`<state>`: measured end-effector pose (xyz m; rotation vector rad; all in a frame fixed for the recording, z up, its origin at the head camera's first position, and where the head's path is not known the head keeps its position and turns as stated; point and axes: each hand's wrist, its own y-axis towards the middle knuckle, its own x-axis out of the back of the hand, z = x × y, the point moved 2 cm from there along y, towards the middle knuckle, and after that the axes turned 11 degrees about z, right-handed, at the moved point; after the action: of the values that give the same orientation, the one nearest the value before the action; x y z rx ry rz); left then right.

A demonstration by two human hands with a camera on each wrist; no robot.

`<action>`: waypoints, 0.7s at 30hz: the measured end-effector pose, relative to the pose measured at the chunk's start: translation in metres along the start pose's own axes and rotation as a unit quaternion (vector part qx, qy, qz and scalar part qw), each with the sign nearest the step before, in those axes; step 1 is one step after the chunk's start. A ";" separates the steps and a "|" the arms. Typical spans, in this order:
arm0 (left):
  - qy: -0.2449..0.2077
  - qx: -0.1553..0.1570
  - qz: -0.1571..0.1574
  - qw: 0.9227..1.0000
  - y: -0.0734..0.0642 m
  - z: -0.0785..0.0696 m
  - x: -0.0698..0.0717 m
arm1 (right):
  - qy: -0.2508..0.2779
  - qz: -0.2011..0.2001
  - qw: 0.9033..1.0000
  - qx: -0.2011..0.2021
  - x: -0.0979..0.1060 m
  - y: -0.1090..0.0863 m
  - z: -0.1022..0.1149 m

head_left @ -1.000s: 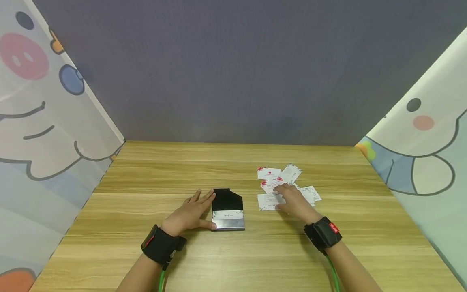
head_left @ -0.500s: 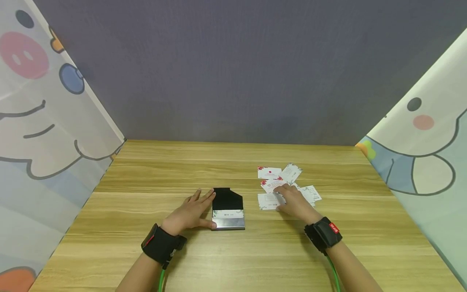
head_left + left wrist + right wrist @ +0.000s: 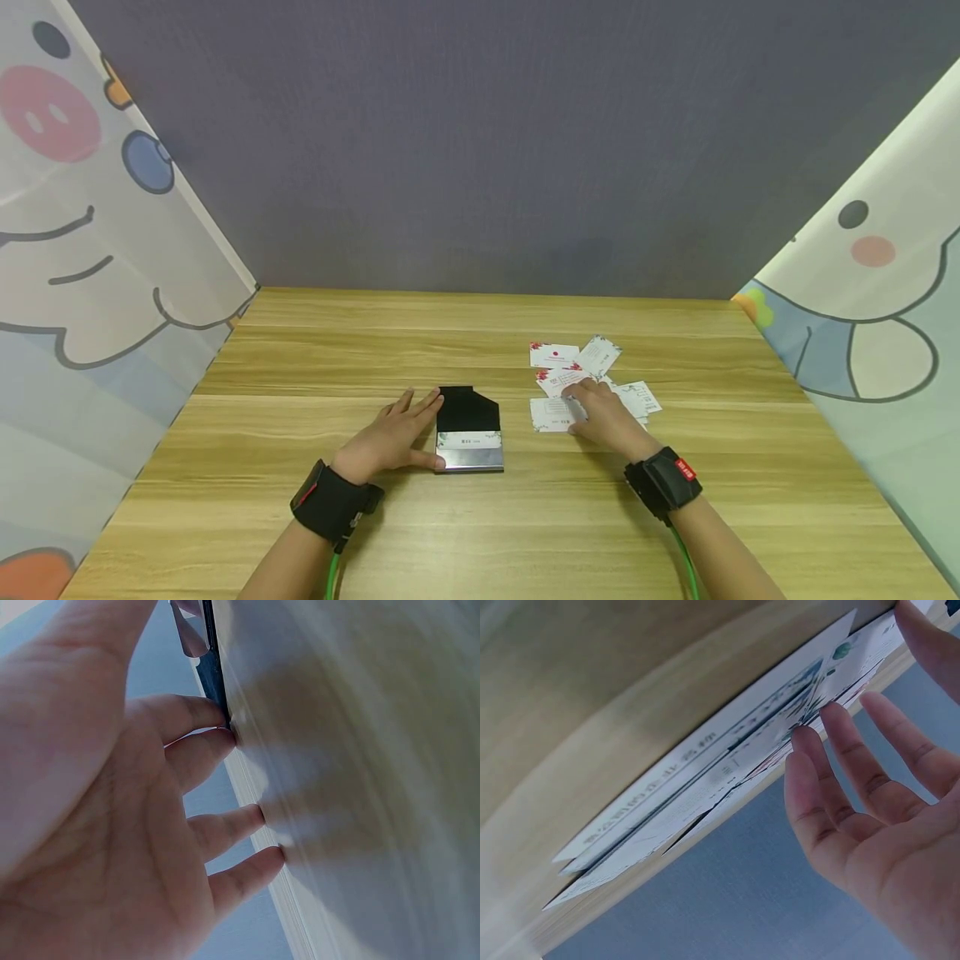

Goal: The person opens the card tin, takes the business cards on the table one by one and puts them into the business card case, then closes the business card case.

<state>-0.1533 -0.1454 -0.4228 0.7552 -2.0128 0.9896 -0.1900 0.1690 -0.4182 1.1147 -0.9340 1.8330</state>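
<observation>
A card case [image 3: 469, 451] lies with its black flap [image 3: 467, 410] folded back, in the head view. A white card [image 3: 469, 440] shows above its silvery front. At its left side rests my left hand [image 3: 392, 439], fingers spread, thumb on the case's lower left corner and a fingertip by the flap. Several printed business cards [image 3: 553, 414] overlap in a loose pile to the right. Over them my right hand [image 3: 609, 419] touches the pile with its fingertips, the thumb at a card's near edge. In the right wrist view the cards [image 3: 697, 765] lie flat under the slightly bent fingers [image 3: 855, 761].
A wood-grain table [image 3: 480, 533] carries everything. Behind it stands a dark grey panel [image 3: 480, 150]. Cartoon-printed sheets rise along the left side [image 3: 75, 250] and the right side [image 3: 885, 350]. A green cable runs from each black wrist band [image 3: 665, 481].
</observation>
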 end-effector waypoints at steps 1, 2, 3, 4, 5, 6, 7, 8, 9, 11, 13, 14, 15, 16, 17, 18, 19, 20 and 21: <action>0.000 0.001 0.000 1.000 0.000 0.000 0.000 | 0.000 -0.001 1.000 0.000 0.000 0.000 0.000; 0.001 0.001 -0.001 1.000 0.000 0.000 0.000 | -0.001 -0.002 1.000 0.000 0.000 0.000 0.000; 0.001 0.001 0.000 1.000 0.000 0.000 0.000 | -0.003 -0.003 1.000 0.001 0.000 0.000 0.000; 0.000 0.001 -0.001 1.000 0.000 0.000 0.000 | -0.004 -0.004 1.000 0.001 0.000 0.000 0.000; 0.000 0.001 -0.001 1.000 0.000 0.000 0.000 | -0.005 -0.005 1.000 0.001 0.000 0.000 0.000; 0.000 0.000 -0.001 1.000 0.000 0.000 0.000 | -0.005 -0.005 1.000 0.001 0.000 0.000 0.000; -0.001 0.000 -0.001 1.000 0.000 0.000 0.000 | -0.006 -0.006 1.000 0.002 0.000 0.000 0.001; -0.002 -0.001 -0.002 1.000 0.000 0.000 0.000 | -0.006 -0.006 1.000 0.002 0.000 -0.001 0.001; -0.002 -0.002 -0.002 1.000 0.000 0.000 0.000 | -0.007 -0.005 1.000 0.002 0.000 -0.001 0.001; -0.002 -0.003 -0.003 1.000 0.000 0.000 0.000 | -0.008 -0.005 1.000 0.002 0.000 -0.001 0.001; -0.002 -0.003 -0.004 1.000 0.000 0.000 0.000 | -0.010 -0.005 1.000 0.005 0.000 -0.001 0.002; -0.002 -0.003 -0.004 1.000 0.000 0.000 0.000 | -0.010 -0.005 1.000 0.005 0.000 -0.001 0.002; -0.002 -0.003 -0.004 1.000 0.000 0.000 0.000 | -0.011 -0.005 1.000 0.006 0.000 -0.001 0.002; -0.002 -0.003 -0.005 1.000 -0.001 -0.001 0.000 | -0.012 -0.005 1.000 0.006 0.000 -0.001 0.002; -0.002 -0.003 -0.005 1.000 -0.001 -0.001 0.000 | -0.013 -0.006 1.000 0.007 0.000 -0.001 0.003; -0.002 -0.003 -0.005 1.000 -0.001 -0.001 0.000 | -0.013 -0.006 1.000 0.006 0.000 -0.001 0.003; -0.002 -0.003 -0.005 1.000 -0.001 -0.001 0.000 | -0.012 -0.006 1.000 0.006 0.000 -0.001 0.003; -0.002 -0.004 -0.006 1.000 -0.001 -0.001 0.000 | -0.011 -0.006 1.000 0.004 0.000 -0.001 0.004; -0.002 -0.004 -0.006 1.000 -0.001 -0.001 0.000 | -0.011 -0.005 1.000 0.004 0.000 -0.001 0.004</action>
<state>-0.1526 -0.1452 -0.4217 0.7654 -2.0123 0.9737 -0.1872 0.1659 -0.4168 1.1445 -0.9323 1.8206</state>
